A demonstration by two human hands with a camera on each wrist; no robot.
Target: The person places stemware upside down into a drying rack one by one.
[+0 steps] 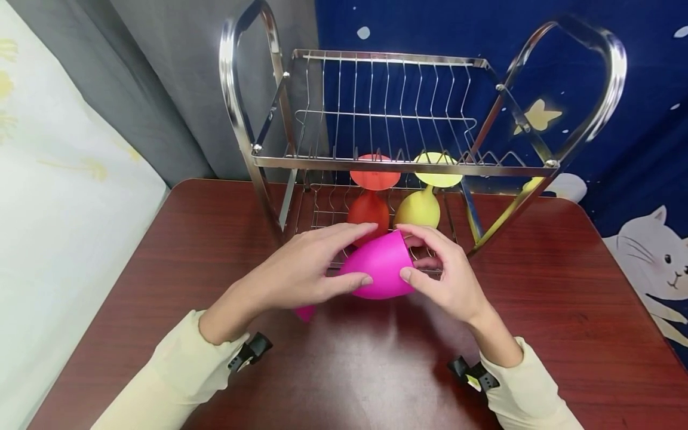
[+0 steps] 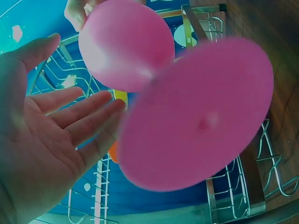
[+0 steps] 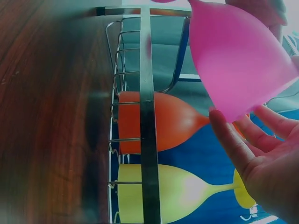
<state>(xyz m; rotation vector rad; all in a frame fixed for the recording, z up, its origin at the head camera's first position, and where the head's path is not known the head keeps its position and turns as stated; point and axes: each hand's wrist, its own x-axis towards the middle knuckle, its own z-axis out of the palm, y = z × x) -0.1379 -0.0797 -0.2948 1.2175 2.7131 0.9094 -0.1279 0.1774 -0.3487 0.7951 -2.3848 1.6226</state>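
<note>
A bright pink wine glass (image 1: 376, 272) is held tilted on its side in front of the rack, its rim toward my right hand (image 1: 451, 280). That hand grips it at the rim, thumb on the near side and fingers on the far side. My left hand (image 1: 301, 269) is spread beside the bowl, and its thumb overlaps the bowl in the head view. In the left wrist view its fingers are loosely straight, next to the glass's round foot (image 2: 177, 144). Behind, a red wine glass (image 1: 368, 209) and a yellow wine glass (image 1: 419, 209) stand upside down.
A two-tier metal dish rack (image 1: 403, 166) stands on the dark red wooden table (image 1: 134, 269); both upside-down glasses are on its lower tier. Tall curved handles rise at each side. A grey curtain (image 1: 156, 77) and a blue patterned curtain (image 1: 430, 24) hang behind.
</note>
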